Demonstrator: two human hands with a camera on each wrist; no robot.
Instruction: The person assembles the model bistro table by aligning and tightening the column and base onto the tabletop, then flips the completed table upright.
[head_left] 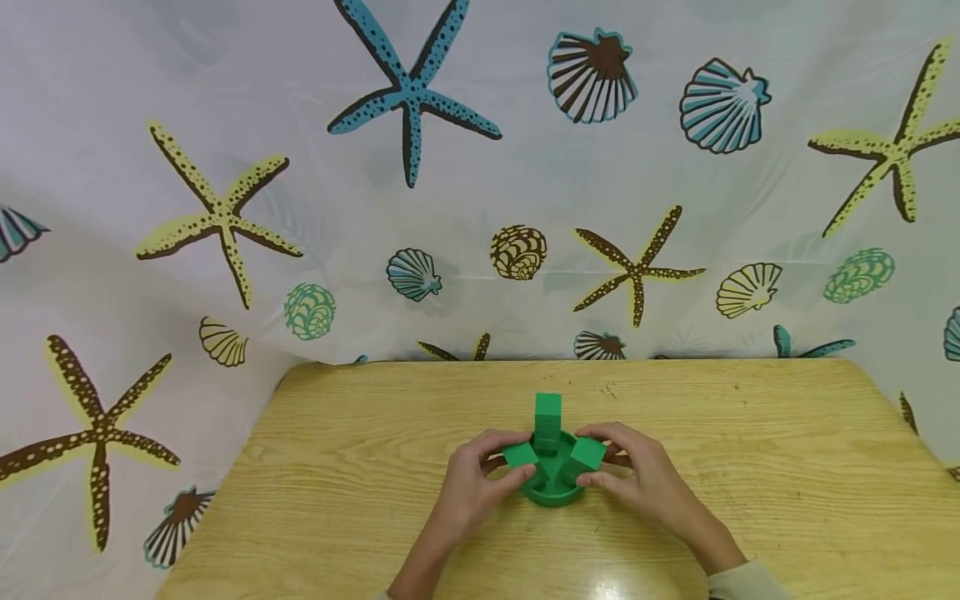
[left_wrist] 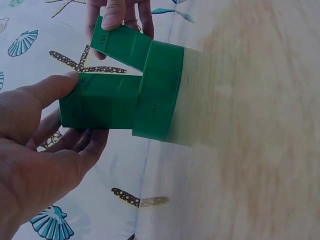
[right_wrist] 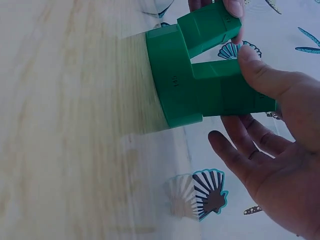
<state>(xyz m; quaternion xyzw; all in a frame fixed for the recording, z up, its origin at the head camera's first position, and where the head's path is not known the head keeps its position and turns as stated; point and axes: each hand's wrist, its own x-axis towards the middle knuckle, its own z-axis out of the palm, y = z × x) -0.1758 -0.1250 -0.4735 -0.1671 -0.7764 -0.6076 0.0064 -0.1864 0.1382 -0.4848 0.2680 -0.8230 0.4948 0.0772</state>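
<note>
A round green dish (head_left: 553, 498) stands on the wooden table, with green square-ended blocks rising from inside its rim. My left hand (head_left: 471, 479) grips the left block (head_left: 521, 455) between thumb and fingers. On the other side, my right hand (head_left: 651, 477) holds the right block (head_left: 587, 455) the same way. Behind them a third, taller-looking block (head_left: 548, 417) stands upright, untouched by either hand. Both gripped blocks lean outward with their lower ends in the dish. Small dark numbers mark the dish wall (left_wrist: 157, 95) and the blocks in the wrist views.
The wooden tabletop (head_left: 360, 433) spreads around the dish. A white cloth (head_left: 465, 200) printed with starfish and shells hangs behind the table and along both sides. A light sleeve cuff (head_left: 746, 581) shows at the right wrist.
</note>
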